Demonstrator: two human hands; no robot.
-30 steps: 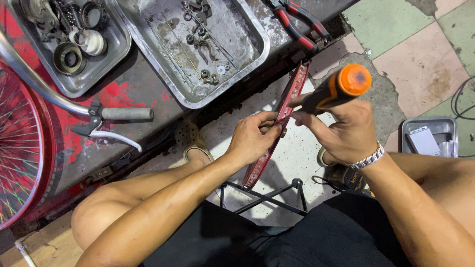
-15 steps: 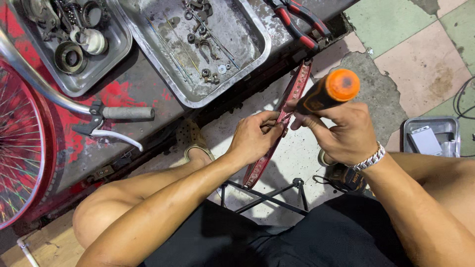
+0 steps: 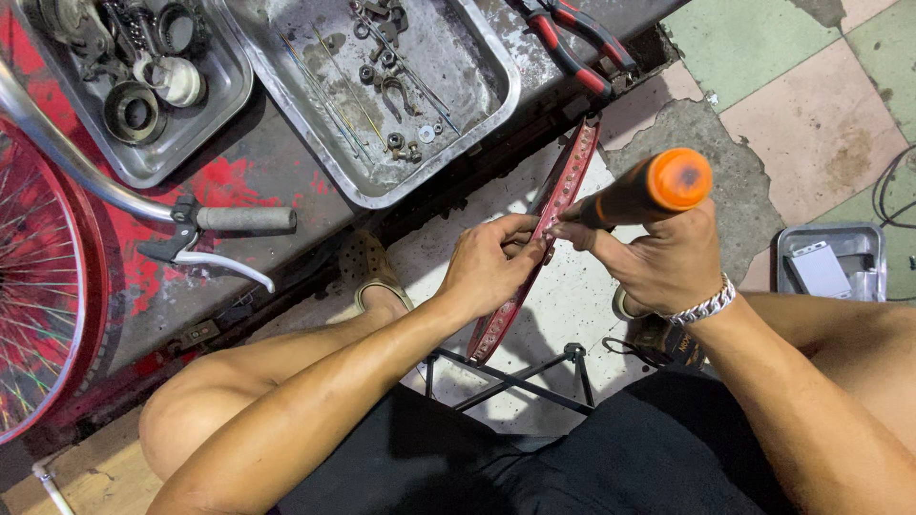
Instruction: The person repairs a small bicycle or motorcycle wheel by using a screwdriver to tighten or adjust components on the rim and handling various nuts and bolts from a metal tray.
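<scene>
Two hands meet on a red wheel rim [image 3: 558,205] that stands on edge, slanting from the near edge of the bench down toward the person's lap. The left hand [image 3: 491,267] has its grip closed on the rim's edge about midway along, fingers pinching it. The right hand [image 3: 658,262] has its grip wrapped tight round a tool with an orange-capped handle [image 3: 654,189], whose working end sits against the rim just beside the left fingertips. A silver chain bracelet [image 3: 704,307] circles the right wrist.

On the bench, a large metal tray [image 3: 477,114] of small bolts and washers lies near the rim's top end, with red-handled pliers [image 3: 572,38] at the far right corner. A second tray [image 3: 210,124] of bearings sits far left, beside a handlebar with brake lever [image 3: 224,229] and a spoked wheel [image 3: 33,286].
</scene>
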